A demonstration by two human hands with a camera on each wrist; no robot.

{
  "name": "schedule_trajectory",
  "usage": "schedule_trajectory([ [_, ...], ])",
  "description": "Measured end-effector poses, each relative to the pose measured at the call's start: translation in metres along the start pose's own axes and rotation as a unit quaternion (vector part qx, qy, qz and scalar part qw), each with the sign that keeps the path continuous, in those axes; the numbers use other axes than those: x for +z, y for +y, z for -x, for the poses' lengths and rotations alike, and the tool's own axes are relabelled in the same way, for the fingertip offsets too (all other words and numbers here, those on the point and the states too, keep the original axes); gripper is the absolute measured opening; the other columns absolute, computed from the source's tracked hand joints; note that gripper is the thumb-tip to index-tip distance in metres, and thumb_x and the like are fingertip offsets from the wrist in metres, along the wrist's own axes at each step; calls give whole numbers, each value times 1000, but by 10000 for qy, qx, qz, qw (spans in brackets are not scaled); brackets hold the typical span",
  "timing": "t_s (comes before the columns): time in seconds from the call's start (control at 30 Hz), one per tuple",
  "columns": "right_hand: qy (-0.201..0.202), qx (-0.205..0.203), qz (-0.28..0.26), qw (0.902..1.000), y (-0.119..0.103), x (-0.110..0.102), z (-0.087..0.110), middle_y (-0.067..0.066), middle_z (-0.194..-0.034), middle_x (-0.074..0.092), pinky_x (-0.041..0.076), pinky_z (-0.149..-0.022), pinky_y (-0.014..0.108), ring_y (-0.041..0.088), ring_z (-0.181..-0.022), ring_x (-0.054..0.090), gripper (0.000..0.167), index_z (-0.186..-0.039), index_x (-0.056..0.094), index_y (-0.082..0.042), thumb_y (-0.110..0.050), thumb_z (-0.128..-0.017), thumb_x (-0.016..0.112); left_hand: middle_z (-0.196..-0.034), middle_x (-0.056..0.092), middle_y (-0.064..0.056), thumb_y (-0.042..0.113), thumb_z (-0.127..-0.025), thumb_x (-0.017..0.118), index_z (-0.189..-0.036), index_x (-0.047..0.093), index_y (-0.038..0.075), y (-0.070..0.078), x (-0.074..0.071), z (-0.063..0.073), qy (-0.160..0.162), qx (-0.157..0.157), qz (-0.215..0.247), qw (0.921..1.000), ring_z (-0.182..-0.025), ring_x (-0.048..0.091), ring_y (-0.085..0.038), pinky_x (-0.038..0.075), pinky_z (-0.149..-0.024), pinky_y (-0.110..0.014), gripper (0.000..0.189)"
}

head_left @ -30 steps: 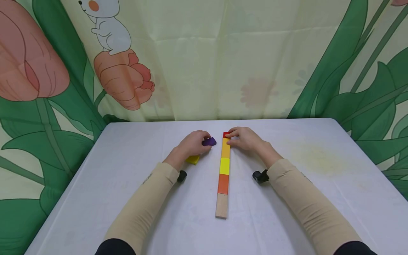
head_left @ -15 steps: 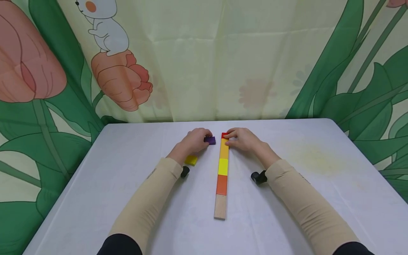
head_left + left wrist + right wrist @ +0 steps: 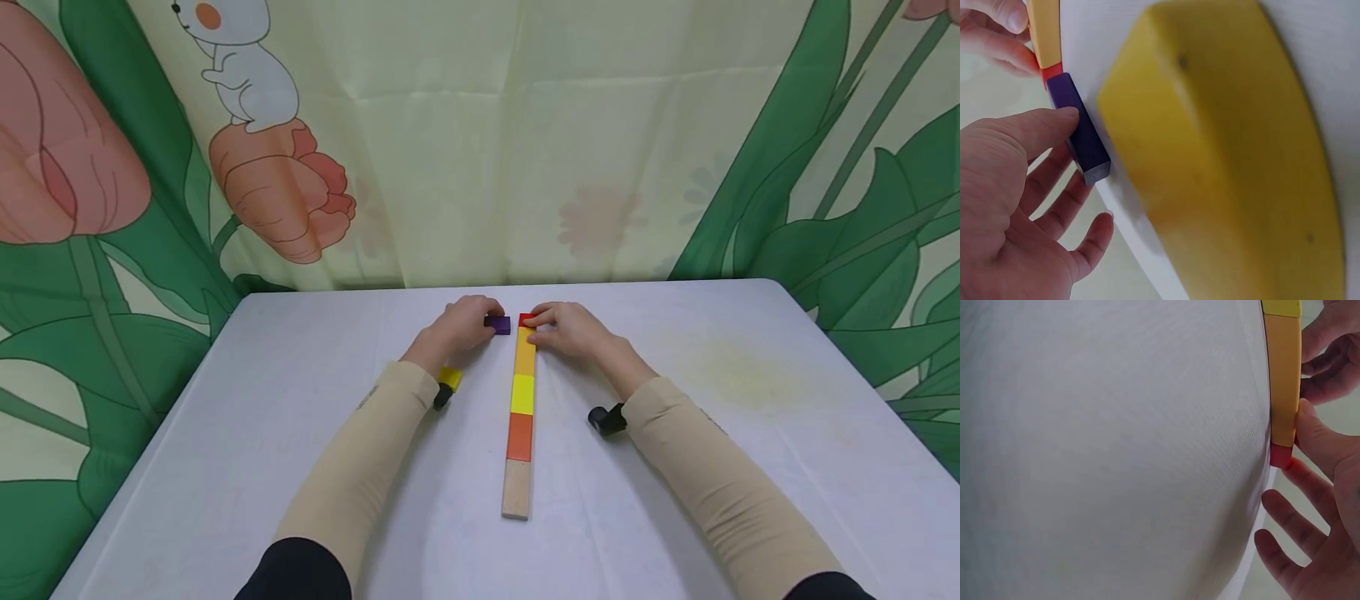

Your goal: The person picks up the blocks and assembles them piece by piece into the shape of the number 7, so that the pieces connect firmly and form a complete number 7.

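Between thumb and fingers, my left hand pinches a small purple block, just left of the far end of a straight row of blocks. That row runs away from me: plain wood, orange, yellow, amber, then a red block at the far end. My right hand holds that end from the right; its thumb lies against the amber block and its index finger touches the red one. In the left wrist view, the purple block appears close to the red block.
A loose yellow block lies under my left wrist, partly covered by the black wrist camera; it looms large in the left wrist view. White cloth covers the table. A printed curtain hangs behind its far edge.
My left hand has moved slightly away from me and to the right, bringing the purple block nearer the row and turning it straighter. The right hand stays at the row's far end.
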State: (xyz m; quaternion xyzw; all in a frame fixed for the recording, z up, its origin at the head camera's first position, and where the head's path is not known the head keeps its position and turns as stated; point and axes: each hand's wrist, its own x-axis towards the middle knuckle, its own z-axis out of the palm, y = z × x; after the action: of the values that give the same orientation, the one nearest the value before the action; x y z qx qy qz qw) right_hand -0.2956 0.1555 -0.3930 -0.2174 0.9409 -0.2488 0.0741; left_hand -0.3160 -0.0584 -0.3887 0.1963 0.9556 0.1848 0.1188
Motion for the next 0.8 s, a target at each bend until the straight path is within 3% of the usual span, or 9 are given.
schedule_trajectory([
  [0.8,9,86,-78,9999,0,2,-1,14,-139,59,34,-113,51,37,-134,46,40,-132,67,-7,-20,-94,74,-127,64,-6,11,-100,63,-132,66,10,3,1,-13,46,317,6,9995,-115,55,-22,44,-106,-39,33],
])
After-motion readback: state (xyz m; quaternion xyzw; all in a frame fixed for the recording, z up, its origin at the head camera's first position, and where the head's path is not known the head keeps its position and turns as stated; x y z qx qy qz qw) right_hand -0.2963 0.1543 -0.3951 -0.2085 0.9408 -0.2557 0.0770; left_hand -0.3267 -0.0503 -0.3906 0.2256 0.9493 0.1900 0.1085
